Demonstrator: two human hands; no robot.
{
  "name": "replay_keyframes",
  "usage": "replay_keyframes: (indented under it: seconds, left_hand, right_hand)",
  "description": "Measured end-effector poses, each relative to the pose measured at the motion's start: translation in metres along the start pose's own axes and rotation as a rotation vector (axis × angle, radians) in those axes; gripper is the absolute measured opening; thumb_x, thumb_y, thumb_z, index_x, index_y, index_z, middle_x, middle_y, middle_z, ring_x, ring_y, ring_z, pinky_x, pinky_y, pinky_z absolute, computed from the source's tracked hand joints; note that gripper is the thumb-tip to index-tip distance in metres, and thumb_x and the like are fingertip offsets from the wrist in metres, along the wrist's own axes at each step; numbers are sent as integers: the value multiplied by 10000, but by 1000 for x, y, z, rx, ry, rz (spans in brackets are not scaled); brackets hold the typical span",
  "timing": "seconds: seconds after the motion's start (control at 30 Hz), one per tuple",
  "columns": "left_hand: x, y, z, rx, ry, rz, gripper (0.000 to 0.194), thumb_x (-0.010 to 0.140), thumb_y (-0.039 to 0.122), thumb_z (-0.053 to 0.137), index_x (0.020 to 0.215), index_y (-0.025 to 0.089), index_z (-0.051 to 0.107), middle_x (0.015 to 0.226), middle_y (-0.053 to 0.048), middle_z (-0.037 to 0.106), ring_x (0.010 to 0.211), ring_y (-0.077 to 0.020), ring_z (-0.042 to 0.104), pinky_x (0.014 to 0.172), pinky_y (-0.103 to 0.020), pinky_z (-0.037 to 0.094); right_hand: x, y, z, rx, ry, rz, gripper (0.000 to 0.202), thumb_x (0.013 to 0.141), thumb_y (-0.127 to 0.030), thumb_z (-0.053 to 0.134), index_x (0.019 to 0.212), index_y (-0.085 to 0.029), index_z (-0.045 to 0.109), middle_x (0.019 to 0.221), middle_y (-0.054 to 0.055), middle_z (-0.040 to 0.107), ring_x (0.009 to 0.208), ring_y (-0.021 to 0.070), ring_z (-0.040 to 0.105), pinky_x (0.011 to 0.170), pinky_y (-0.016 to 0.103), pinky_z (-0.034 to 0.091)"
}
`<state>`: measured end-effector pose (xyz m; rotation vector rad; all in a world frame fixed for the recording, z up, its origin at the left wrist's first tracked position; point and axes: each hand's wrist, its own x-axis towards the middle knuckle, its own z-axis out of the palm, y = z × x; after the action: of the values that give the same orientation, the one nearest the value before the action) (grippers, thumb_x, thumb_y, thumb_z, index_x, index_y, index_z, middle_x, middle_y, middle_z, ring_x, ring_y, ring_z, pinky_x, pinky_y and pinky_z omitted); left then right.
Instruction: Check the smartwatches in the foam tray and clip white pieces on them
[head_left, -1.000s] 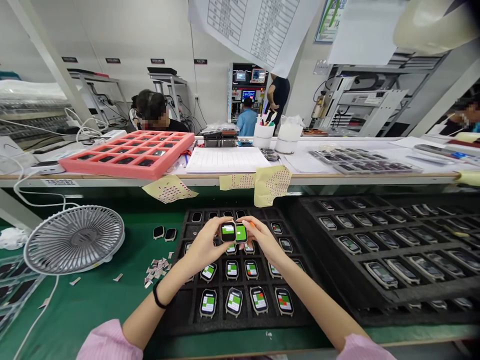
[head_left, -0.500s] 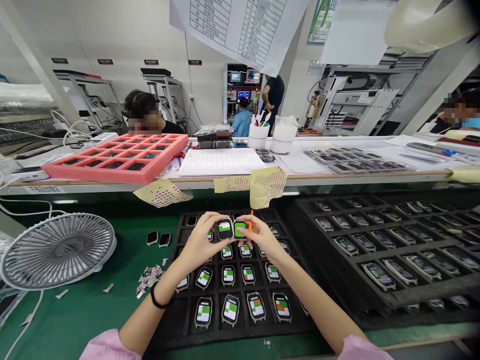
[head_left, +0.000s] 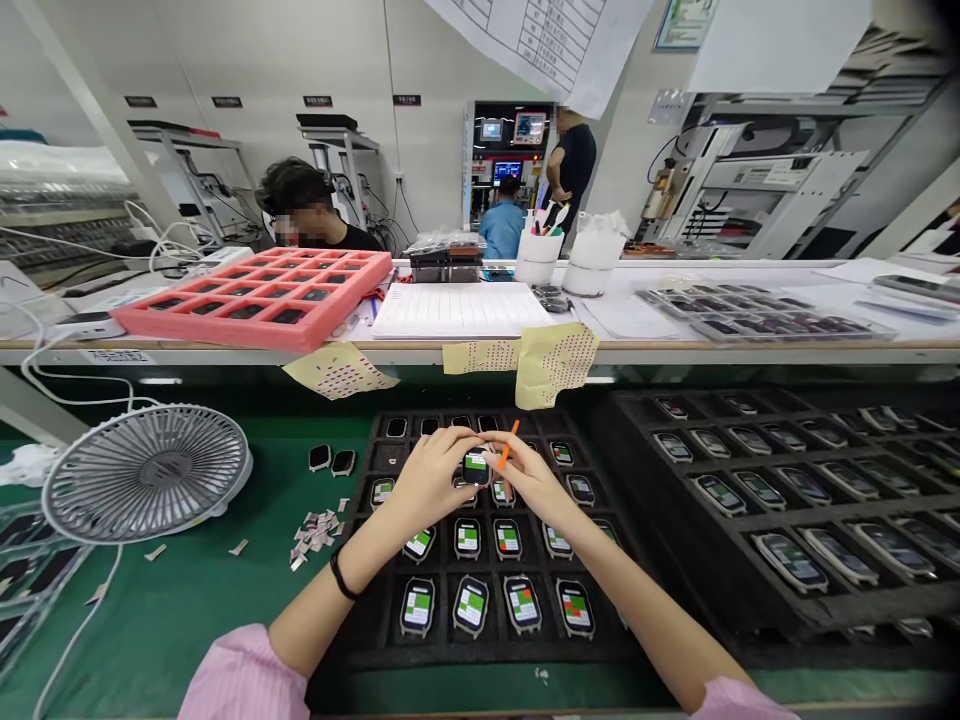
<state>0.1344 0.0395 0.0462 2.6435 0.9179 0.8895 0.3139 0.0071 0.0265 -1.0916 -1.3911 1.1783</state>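
Both hands pinching a watch above a black foam tray of lit watches.

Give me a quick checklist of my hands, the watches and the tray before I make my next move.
1. Watch steadied by left hand: ok.
2. Orange stick in right hand: ok.
3. Loose pair of watches in the black tray: not ok, they lie on the green surface.
4. Nearest row's screens free of red: not ok, the third watch and fourth watch show red.
5. Second watch between the hands: cannot tell, fingers cover that spot.
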Motion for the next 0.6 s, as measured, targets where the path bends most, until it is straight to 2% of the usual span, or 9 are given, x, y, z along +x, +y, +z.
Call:
replay_keyframes:
  seconds: [0.13, 0.23, 0.33, 0.43, 0.5, 0.6]
  left_hand:
    - [2, 0, -7, -215, 39, -20, 368, 734, 206, 713, 1087, 206, 606, 1118, -84, 623, 1047, -237, 593, 908, -382, 494]
    - [3, -1, -7, -313, 26, -46, 373, 733, 202, 724, 1088, 198, 609, 1112, -81, 625, 1052, -227, 595, 916, -364, 491]
    - [4, -3, -5, -355, 27, -70, 395, 715, 219, 751, 1084, 194, 615, 1099, -81, 636, 1030, -224, 603, 885, -352, 502]
    - [4, -9, -6, -377, 83, -145, 397, 707, 250, 757, 1071, 181, 614, 1051, -78, 652, 943, -209, 620, 746, -301, 528]
    - [4, -13, -8, -378, 109, -196, 401, 705, 260, 751, 1072, 177, 611, 1026, -74, 658, 901, -199, 623, 690, -279, 522]
    - [4, -16, -10, -368, 123, -224, 398, 706, 293, 747, 1062, 181, 611, 1026, -73, 659, 899, -200, 619, 691, -281, 516]
  right_hand:
    - [4, -7, -2, 188, 0, 79, 440, 775, -494, 652, 1097, -196, 625, 788, 13, 570, 603, 120, 564, 406, 198, 441]
    - [5, -6, -2, 254, -6, 132, 440, 769, -464, 673, 1109, -189, 626, 766, 16, 591, 624, 131, 597, 402, 190, 454]
    - [6, -3, -1, 330, -22, 189, 400, 776, -432, 679, 1085, -182, 634, 768, 24, 624, 597, 125, 609, 382, 182, 441]
    - [7, -1, -1, 362, -28, 224, 407, 762, -408, 694, 1084, -169, 626, 772, 44, 663, 609, 153, 658, 363, 178, 411]
    - [8, 0, -3, 336, -16, 218, 426, 742, -383, 718, 1099, -174, 618, 772, 46, 675, 630, 173, 685, 361, 174, 395]
    - [9, 3, -4, 311, 4, 179, 425, 720, -363, 745, 1087, -183, 626, 704, 7, 644, 603, 167, 685, 363, 171, 377]
